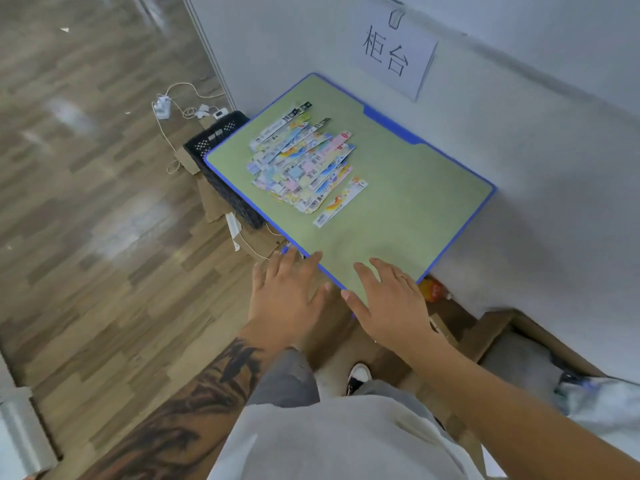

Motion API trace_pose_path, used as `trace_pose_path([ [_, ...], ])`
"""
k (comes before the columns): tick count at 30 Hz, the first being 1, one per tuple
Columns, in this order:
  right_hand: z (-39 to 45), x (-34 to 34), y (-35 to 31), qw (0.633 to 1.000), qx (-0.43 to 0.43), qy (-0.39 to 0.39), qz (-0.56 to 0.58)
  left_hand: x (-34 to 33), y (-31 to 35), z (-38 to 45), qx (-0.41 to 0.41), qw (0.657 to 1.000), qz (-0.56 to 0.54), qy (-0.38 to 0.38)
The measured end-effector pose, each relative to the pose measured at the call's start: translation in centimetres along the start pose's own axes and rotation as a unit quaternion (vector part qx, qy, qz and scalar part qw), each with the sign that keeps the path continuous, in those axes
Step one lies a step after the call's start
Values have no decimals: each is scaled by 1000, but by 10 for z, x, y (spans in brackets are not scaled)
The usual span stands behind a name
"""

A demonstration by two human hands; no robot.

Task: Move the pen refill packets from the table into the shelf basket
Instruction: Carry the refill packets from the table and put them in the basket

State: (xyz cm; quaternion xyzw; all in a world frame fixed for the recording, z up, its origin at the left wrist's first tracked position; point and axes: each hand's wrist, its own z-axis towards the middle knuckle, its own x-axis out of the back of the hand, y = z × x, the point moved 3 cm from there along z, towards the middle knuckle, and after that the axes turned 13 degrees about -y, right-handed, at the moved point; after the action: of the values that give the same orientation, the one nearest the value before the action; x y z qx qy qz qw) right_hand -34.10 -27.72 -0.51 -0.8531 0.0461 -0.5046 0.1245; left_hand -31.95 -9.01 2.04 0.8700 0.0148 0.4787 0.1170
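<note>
many colourful refill packets fanned, overlapping.

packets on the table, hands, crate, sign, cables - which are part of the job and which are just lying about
Job: packets; table; left hand; right hand, both open and holding nothing.

Lying about: black crate; paper sign; cables; cardboard box.

Green, blue-edged table; black basket
</note>
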Motion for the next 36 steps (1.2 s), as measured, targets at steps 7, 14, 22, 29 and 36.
trace_pose_path([
  [7, 88, 13, -1, 995, -74, -36, 62, 28, -22, 105, -53, 996, 56, -47],
  [14, 175, 25, -23, 942, -238, -81, 224, 69, -51, 196, -145, 980, 97, -94],
  [22, 259, 21, -45, 795, -418, -31, 439, 85, -67, 270, -237, 954, 138, -120],
  [29, 275, 18, -47, 735, -459, 19, 498, 92, -74, 298, -279, 943, 121, -138],
  [36, 259, 57, -68, 681, -355, 92, 634, 117, -60, 306, -151, 931, -204, -263],
])
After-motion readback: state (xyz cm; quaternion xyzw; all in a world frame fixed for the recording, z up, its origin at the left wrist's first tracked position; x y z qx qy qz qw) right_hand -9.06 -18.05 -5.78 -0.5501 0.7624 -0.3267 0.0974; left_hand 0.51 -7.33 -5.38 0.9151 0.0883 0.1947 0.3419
